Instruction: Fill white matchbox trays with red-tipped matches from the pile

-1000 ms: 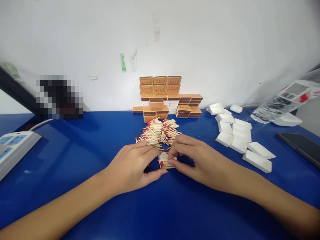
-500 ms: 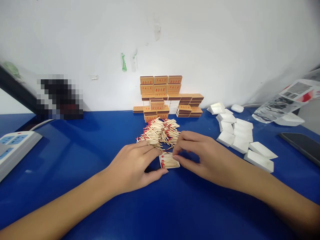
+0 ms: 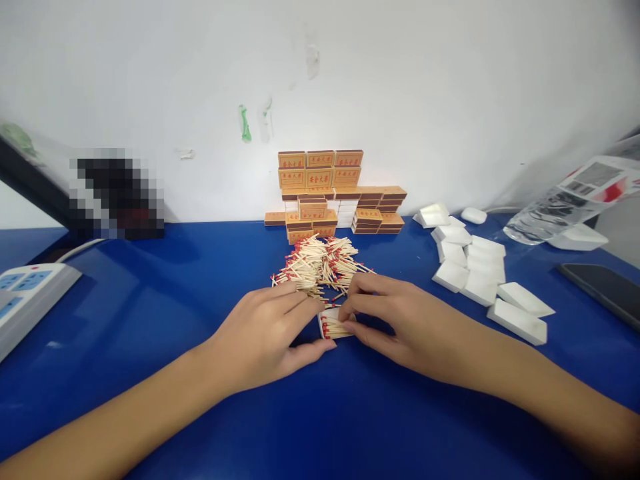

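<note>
A small white matchbox tray [image 3: 321, 327] lies on the blue table between my two hands. Red-headed matches [image 3: 334, 327] lie lengthwise in it, heads to the left. My left hand [image 3: 265, 330] grips the tray's left end, thumb at the near side and fingers at the far side. Over the tray's right end, the fingers of my right hand [image 3: 395, 317] are pinched together on the matches, whose tail ends they partly hide. Just beyond both hands spreads a heap of loose matches [image 3: 313, 263].
Stacked orange matchboxes [image 3: 320, 179] stand against the wall behind the heap. White empty trays [image 3: 480, 267] lie scattered at the right, near a plastic bottle [image 3: 550, 207] and a dark phone [image 3: 600, 290]. A power strip [image 3: 37, 300] sits at the left.
My right hand has moved slightly left and down, its fingertips now over the matches in the tray. My left hand keeps its hold on the tray.
</note>
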The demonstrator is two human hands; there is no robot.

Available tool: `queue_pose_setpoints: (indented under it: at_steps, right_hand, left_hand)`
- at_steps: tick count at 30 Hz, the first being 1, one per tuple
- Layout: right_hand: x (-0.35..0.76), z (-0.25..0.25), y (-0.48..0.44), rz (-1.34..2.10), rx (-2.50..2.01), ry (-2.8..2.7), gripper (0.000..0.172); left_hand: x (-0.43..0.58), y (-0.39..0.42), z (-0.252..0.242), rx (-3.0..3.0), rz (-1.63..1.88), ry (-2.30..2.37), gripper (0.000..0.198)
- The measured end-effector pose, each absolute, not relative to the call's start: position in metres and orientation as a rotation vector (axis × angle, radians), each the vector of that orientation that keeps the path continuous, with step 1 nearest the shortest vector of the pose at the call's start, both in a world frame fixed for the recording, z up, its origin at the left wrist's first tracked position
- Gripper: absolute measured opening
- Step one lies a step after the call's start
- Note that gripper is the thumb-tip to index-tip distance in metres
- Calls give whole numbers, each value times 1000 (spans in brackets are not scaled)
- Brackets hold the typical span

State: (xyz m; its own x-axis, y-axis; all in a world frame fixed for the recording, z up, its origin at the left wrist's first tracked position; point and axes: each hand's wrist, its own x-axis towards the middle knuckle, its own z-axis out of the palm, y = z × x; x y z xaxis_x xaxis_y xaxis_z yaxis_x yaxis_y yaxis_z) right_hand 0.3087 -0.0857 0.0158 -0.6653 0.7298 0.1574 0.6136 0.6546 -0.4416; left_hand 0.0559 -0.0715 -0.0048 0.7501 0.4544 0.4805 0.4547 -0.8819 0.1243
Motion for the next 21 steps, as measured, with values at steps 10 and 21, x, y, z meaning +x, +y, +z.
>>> queue_pose_setpoints:
  at_steps: [10,21]
  right_hand:
    - [308,14,-85,488,-1010,-2554,13]
    - [314,17,-82,375,-1044,-2468,15]
  left_hand:
    - [58,-71,-5,-2932,-832,-716,27]
    - [57,-71,-6,-2972,-801,-779,28]
